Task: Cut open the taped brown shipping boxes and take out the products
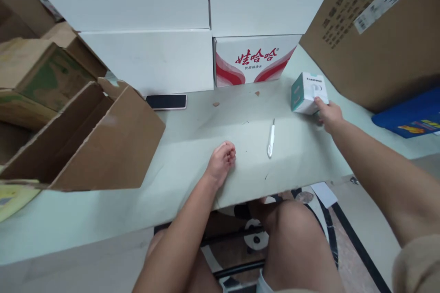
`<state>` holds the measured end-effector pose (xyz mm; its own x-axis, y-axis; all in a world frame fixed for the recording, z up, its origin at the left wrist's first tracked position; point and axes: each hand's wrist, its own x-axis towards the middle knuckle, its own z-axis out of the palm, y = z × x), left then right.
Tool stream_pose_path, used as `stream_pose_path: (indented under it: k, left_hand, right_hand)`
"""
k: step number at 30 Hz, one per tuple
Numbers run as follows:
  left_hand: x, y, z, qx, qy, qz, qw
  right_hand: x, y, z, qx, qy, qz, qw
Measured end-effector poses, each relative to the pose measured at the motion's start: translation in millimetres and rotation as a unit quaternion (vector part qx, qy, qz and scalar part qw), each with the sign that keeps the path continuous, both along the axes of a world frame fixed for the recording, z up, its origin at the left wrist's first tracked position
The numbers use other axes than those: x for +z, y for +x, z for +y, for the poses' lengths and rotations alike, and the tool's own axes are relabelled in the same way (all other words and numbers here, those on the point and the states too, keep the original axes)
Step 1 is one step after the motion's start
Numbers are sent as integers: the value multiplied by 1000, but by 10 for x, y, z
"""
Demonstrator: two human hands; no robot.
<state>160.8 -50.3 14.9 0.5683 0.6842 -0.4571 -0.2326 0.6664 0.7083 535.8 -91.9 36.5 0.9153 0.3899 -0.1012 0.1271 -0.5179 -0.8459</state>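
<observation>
A small white and teal carton (310, 93) is at the right side of the pale table, one face printed with a picture. My right hand (330, 116) grips its lower front corner, thumb on the printed face and the other fingers mostly hidden behind it. Near the table's front edge my left hand (222, 161) rests with fingers curled in, and nothing shows in it. Between the two hands lies a thin white-handled tool (271, 140) with a narrow pointed tip, touched by neither.
An open brown cardboard box (113, 137) stands at left, beside a dark-screened phone (167, 102). White boxes (147, 62) and a red-marked carton (256, 60) line the back. At right are a large brown carton (381, 41) and a blue package (409, 116).
</observation>
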Motion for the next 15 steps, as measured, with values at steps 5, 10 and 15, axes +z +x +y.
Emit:
stream_pose_path:
  k: [5,10,15]
  left_hand:
    - [-45,47,91,-39,-23,-23,999]
    - [-140,80,206,-69,-76,-86,991]
    - [-196,109,244,-96,-93,-129,983]
  right_hand:
    - [-45,163,437,-55,4,42,998]
    - [-111,445,1029,-64,27,37,997]
    - [-306,698,1365,-46,-2,-36,998]
